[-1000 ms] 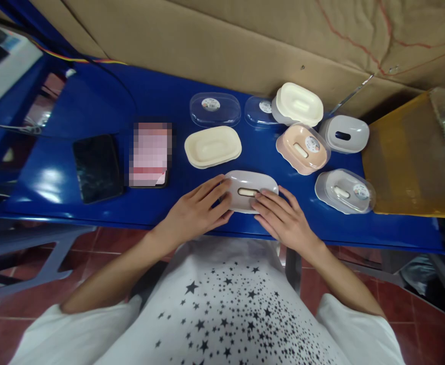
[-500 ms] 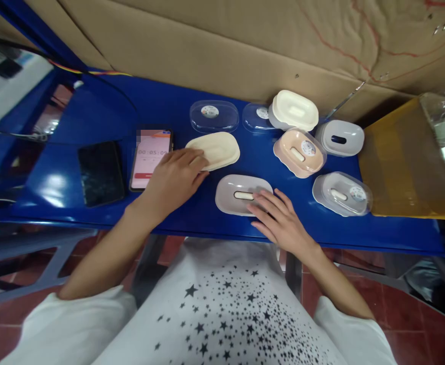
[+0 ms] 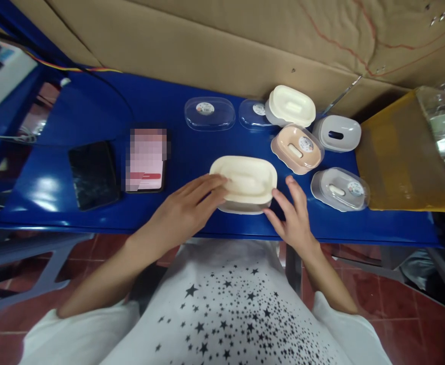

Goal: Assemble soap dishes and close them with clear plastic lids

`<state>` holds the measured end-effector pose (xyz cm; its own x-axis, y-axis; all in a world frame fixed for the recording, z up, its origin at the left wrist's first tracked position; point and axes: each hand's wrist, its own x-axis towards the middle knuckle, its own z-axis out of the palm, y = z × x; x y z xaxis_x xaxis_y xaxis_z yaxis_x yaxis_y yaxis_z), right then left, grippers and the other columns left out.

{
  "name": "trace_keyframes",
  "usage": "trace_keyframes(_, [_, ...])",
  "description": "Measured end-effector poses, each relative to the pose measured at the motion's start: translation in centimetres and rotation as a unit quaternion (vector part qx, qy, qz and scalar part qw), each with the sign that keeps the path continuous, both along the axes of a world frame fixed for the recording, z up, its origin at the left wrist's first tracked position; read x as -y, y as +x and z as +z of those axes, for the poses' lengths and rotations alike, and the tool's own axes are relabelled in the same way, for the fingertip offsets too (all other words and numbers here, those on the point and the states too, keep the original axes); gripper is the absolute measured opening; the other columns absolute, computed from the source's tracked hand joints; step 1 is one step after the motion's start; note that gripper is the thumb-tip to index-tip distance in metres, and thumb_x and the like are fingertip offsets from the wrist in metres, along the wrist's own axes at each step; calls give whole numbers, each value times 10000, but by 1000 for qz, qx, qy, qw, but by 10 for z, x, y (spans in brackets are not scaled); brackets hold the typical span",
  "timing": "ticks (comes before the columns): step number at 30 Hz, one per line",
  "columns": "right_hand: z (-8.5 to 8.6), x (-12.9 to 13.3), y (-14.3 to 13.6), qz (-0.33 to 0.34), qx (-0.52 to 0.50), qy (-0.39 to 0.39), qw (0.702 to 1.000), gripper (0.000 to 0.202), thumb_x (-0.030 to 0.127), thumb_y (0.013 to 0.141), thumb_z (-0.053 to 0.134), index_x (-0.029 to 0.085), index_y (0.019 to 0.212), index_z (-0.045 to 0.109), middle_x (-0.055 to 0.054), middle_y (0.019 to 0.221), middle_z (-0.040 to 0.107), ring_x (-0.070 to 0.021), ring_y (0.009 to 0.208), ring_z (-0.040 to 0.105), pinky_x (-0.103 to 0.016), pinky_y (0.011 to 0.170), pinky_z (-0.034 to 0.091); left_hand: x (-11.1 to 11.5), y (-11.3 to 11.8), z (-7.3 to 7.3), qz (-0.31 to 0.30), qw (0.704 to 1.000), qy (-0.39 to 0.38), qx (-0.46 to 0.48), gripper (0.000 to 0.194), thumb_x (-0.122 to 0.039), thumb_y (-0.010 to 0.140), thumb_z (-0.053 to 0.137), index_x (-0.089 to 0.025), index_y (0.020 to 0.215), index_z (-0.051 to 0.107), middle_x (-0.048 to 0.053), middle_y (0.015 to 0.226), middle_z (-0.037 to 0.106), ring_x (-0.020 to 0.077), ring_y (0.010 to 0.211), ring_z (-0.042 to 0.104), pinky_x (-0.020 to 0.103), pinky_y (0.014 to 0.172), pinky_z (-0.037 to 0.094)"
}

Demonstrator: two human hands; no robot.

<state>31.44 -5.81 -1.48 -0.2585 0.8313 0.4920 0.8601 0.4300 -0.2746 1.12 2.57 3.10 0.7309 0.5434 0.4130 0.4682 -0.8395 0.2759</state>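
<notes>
My left hand [image 3: 194,205] grips the left end of a cream oval plastic tray [image 3: 245,177], thumb and fingers pinching its rim. The tray sits over a grey oval piece [image 3: 243,208], whose near edge alone shows below it; whether the two touch I cannot tell. At the right end, my right hand [image 3: 293,215] has its fingers apart, with the fingertips at the tray's rim and the thumb by the grey piece's edge. Most of the grey piece, with its white bar, is hidden under the cream tray.
Clear lids [image 3: 209,114] with stickers lie at the back. To the right stand a cream-topped box [image 3: 293,105], a peach one [image 3: 296,148], a grey one with a slot [image 3: 338,133] and a grey lidded one [image 3: 340,189]. Left are a lit phone [image 3: 146,162] and a dark device [image 3: 94,175].
My left hand has carried the cream tray right and toward me, over the grey piece. My right hand has moved slightly right, off the grey piece's top to its right end.
</notes>
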Motion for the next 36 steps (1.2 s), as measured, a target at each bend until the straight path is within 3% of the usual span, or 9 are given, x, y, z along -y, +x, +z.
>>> trace_keyframes(5, [14,-5,9,-41,-27,-17,999,746,263,1097,574,412,1767,282,-109,1694,559,-386,1533,580,-655,1212,535,-35,-2,-12,123,992,-14,-35,243,-213,1133,489,-162,1299,660,188,1318,733,353,1272,721,552,1077,635])
trace_keyframes(9, [47,-31,27,-15,43,-35,998,587,240,1111,528,320,1690,468,-109,1538,705,-358,1451,648,-602,1220,510,-52,-1,-15,136,985,-26,-103,263,-184,1105,457,-142,1230,684,203,1258,738,383,1186,735,541,951,654])
trace_keyframes(12, [67,-84,28,37,107,-71,991,521,236,1119,456,267,1628,561,-110,1539,708,-359,1457,636,-608,1249,466,-55,0,-17,113,986,-30,-121,266,-163,1096,450,-131,1187,698,208,1268,745,372,1156,751,552,981,655])
trace_keyframes(14, [68,-132,20,72,147,-98,982,537,194,1099,424,202,1617,565,-146,1579,673,-357,1499,595,-618,1273,433,-54,0,-20,112,987,-32,-110,284,-151,1091,455,-119,1221,705,220,1303,749,375,1204,753,578,1040,644])
trace_keyframes(18, [46,-223,-1,67,236,-133,960,639,101,1012,447,50,1648,451,-237,1742,465,-383,1666,374,-700,1358,252,-40,-2,-20,114,992,-36,-38,416,-146,1114,452,-132,1499,609,229,1588,628,374,1511,602,653,1257,504])
trace_keyframes(21, [29,-259,-3,63,257,-155,952,639,154,992,526,17,1613,463,-285,1683,503,-448,1669,337,-786,1341,169,-18,-4,-18,38,997,-73,15,462,-187,1151,464,-204,1610,514,175,1665,577,298,1572,549,603,1306,477])
trace_keyframes(24, [26,-277,9,120,241,-146,952,634,374,975,708,159,1552,559,-228,1635,545,-510,1637,348,-875,1282,160,4,-4,-20,-26,996,-85,12,416,-325,1133,612,-192,1526,587,163,1648,601,312,1596,517,591,1313,481])
trace_keyframes(27, [31,-290,21,156,233,-158,947,691,538,903,818,255,1494,598,-173,1577,587,-517,1590,406,-928,1238,140,14,-4,-29,-19,998,-65,4,369,-348,1081,716,-150,1389,668,176,1627,617,361,1627,465,587,1299,505])
trace_keyframes(36, [47,-292,12,132,247,-242,929,835,522,818,893,257,1509,506,-97,1333,726,-418,1228,724,-880,1216,245,11,-8,-38,-28,997,-67,39,324,-202,1070,703,-179,1387,642,147,1592,640,343,1616,481,570,1292,528])
